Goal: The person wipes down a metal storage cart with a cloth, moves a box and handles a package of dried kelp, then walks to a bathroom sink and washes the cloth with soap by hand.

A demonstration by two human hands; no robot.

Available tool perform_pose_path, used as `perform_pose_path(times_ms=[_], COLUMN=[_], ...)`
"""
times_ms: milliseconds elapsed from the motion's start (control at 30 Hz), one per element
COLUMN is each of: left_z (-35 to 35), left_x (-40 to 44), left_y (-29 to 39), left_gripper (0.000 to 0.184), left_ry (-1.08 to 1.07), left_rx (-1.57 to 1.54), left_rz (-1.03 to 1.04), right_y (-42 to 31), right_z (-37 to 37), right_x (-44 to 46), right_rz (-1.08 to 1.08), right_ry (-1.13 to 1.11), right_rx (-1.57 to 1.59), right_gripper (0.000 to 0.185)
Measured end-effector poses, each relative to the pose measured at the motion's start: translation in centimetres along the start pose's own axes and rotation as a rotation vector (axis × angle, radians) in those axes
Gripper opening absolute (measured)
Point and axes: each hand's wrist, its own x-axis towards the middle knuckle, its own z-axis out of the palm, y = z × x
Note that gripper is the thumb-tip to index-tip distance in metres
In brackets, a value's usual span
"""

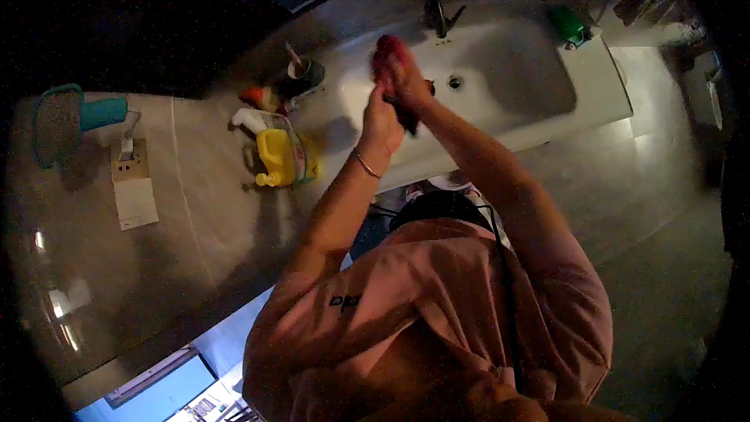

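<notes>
Over the left part of the white sink basin (508, 70), my two hands are pressed together around a bunched cloth. Red shows on the cloth (384, 48) above the fingers, and a dark part hangs below them. My left hand (381, 121), with a bracelet at the wrist, is closed on the lower left side of the cloth. My right hand (408, 82) lies against it from the right, its fingers wrapped on the cloth. The finger details are dim and slightly blurred.
A black faucet (439, 16) stands behind the basin, right of my hands. Left of the sink are a dark cup (306, 76), a white spray bottle (254, 120) and a yellow jug (275, 158). A green object (568, 25) sits at the sink's right back. A wall socket (129, 160) is at left.
</notes>
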Motion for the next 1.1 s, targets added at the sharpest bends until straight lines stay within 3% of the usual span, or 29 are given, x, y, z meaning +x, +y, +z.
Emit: perform_pose_path(times_ms=[67, 133, 167, 200, 267, 300, 333, 400, 467, 500, 533, 600, 633, 667, 733, 767, 833, 867, 933, 967, 1000, 1067, 1100], left_z=[-0.3, -2.9, -6.2, -3.4, -3.3, -2.5, -1.5, -0.8, -2.0, -2.8, -3.1, -4.8, -4.3, -2.1, -1.1, -1.3, -1.7, -1.6, -1.1, -0.9, -1.1, -1.1, -1.2], left_x=[0.4, 2.2, 4.5, 1.9, 3.3, 2.8, 1.8, 1.5, 2.5, 2.5, 1.4, 3.8, 3.4, 1.3, 0.1, 0.0, 0.0, 0.1, 1.0, 1.3, 1.8, 2.4, 2.2], left_y=[-0.5, 1.3, 1.4, 2.2, 2.4, 1.2, 0.3, 0.3, 1.9, 2.1, 2.1, 1.7, 1.0, 1.3, 3.1, 4.1, 5.7, 5.8, 6.2, 6.3, 6.4, 6.7, 7.5], left_gripper=[0.049, 0.049, 0.049, 0.046, 0.044, 0.045, 0.047, 0.048, 0.043, 0.044, 0.044, 0.043, 0.043, 0.046, 0.047, 0.047, 0.048, 0.048, 0.049, 0.049, 0.051, 0.055, 0.061], left_ry=[-0.064, -0.146, -0.192, -0.163, 0.19, 0.083, 0.007, -0.166, -0.158, -0.067, -0.095, 0.006, -0.074, -0.078, -0.096, -0.1, -0.254, -0.25, -0.154, -0.152, -0.194, -0.276, -0.317], left_rx=[0.014, 0.026, 0.26, 0.025, 0.207, 0.02, 0.061, 0.084, 0.196, 0.175, 0.086, 0.238, 0.031, 0.025, 0.078, 0.079, 0.15, 0.145, 0.208, 0.209, 0.258, 0.356, 0.377], left_rz=[0.065, 0.077, 0.349, 0.245, 0.159, 0.074, 0.095, 0.102, 0.132, 0.179, 0.175, 0.11, -0.006, -0.055, -0.181, -0.182, -0.207, -0.206, -0.225, -0.226, -0.266, -0.347, -0.357], right_y=[-5.3, -3.6, -2.6, -4.6, -0.5, -1.8, -3.0, -5.1, -2.9, -3.4, -4.6, 2.3, -0.5, 1.4, 11.2, 10.2, 4.4, 2.1, -1.3, 1.8, 1.0, -1.8, -1.9], right_z=[1.5, 1.8, 3.1, 3.5, 3.1, 1.6, -0.3, 0.5, 2.4, 4.2, 3.0, 4.2, 1.4, 0.4, -1.5, -3.3, -7.6, -8.1, -8.0, -7.4, -7.3, -7.1, -6.9], right_x=[-2.1, -3.2, -5.2, -6.8, -3.6, -1.8, -0.9, -2.1, -4.3, -6.6, -6.9, -4.4, -3.0, -1.4, 0.7, 0.6, 0.8, 0.3, -0.4, 0.2, -0.1, -1.1, -1.3], right_rz=[0.329, -0.222, -0.49, -0.418, -0.16, -0.145, 0.15, 0.206, -0.304, -0.278, -0.432, -0.053, -0.118, -0.228, 0.116, 0.113, 0.572, 0.577, 0.514, 0.438, 0.436, 0.475, 0.285], right_ry=[0.328, 0.185, 0.182, 0.158, -0.101, 0.052, 0.046, 0.299, 0.27, 0.243, 0.131, 0.056, 0.077, 0.176, -0.21, -0.208, -0.26, -0.263, -0.017, -0.279, -0.277, -0.725, -0.709], right_rx=[1.358, 0.085, -0.31, -0.179, -0.03, 0.201, 0.314, 0.651, -0.043, -0.005, -0.091, 0.28, 0.148, 0.066, 0.745, 0.743, 0.984, 0.983, 0.552, 0.703, 0.704, 0.714, 0.673], right_gripper=[0.038, 0.037, 0.041, 0.043, 0.043, 0.041, 0.042, 0.038, 0.035, 0.036, 0.042, 0.046, 0.043, 0.045, 0.055, 0.055, 0.066, 0.066, 0.057, 0.063, 0.063, 0.059, 0.053])
